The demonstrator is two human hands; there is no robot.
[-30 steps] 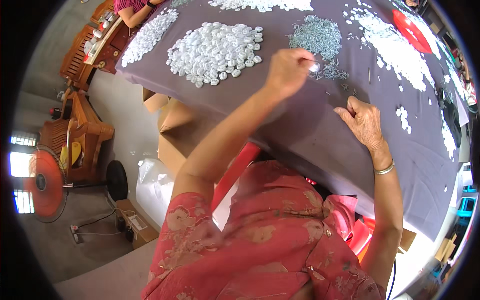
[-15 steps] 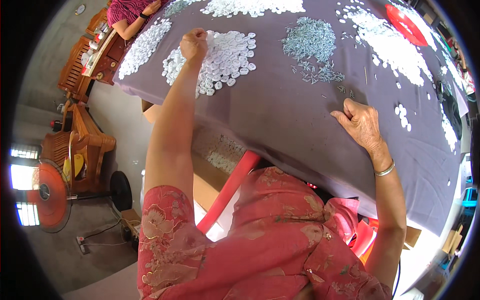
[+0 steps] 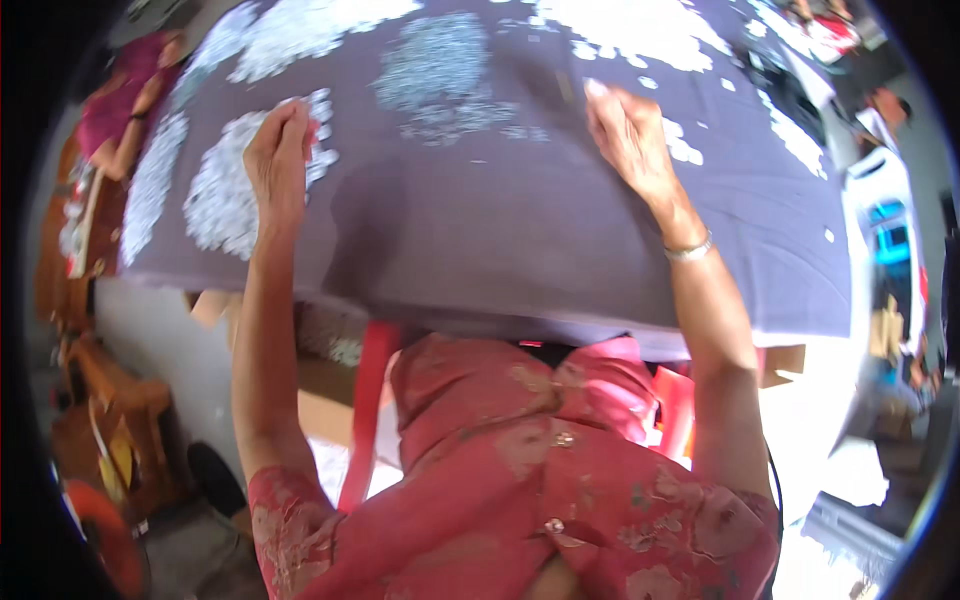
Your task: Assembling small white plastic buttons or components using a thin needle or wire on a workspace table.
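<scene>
My left hand (image 3: 278, 165) is closed, fingers pinched together, over the right side of a heap of small white plastic pieces (image 3: 222, 205). A bit of red shows beside its fingertips; what it holds, if anything, I cannot make out. Farther right, my right hand (image 3: 632, 140) is raised over the cloth with its fingers closed and a pale spot at the tips, too blurred to name. A few white pieces (image 3: 684, 142) lie just beside that hand. Between the hands, toward the far side, spreads a pile of small grey-blue screws (image 3: 435, 70).
A grey-purple cloth (image 3: 500, 250) covers the table. More white heaps lie along its far side (image 3: 640, 30) and left edge (image 3: 158, 190). Another person (image 3: 130, 100) sits at the far left. Below the table edge stand a cardboard box (image 3: 325, 415) and a red chair part (image 3: 370, 400).
The view has swung to the right, so the piles sit farther left. My right hand has moved away from me, from near the loose screws to beside the few white pieces. My left hand stays over its heap.
</scene>
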